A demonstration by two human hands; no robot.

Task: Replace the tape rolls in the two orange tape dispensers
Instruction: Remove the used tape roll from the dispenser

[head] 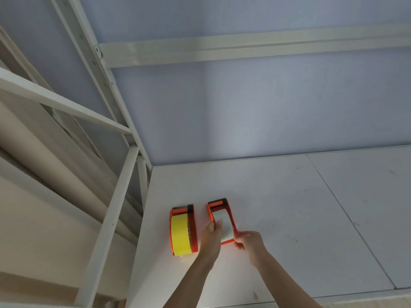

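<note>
Two orange tape dispensers lie side by side on a white shelf board (289, 207). The left dispenser (194, 227) carries a yellow tape roll (180, 234) and nobody touches it. The right dispenser (222, 205) holds a white tape roll (225, 225). My left hand (211, 237) grips the right dispenser's left side, thumb on the white roll. My right hand (250, 241) pinches the near right corner of its orange frame. Part of the white roll is hidden behind my left hand.
A white metal rack frame (115, 210) stands at the left edge of the shelf, with an upright post and cross bars. A pale blue wall (255, 107) closes the back. The board stretches out to the right and has a seam (347, 212) running diagonally.
</note>
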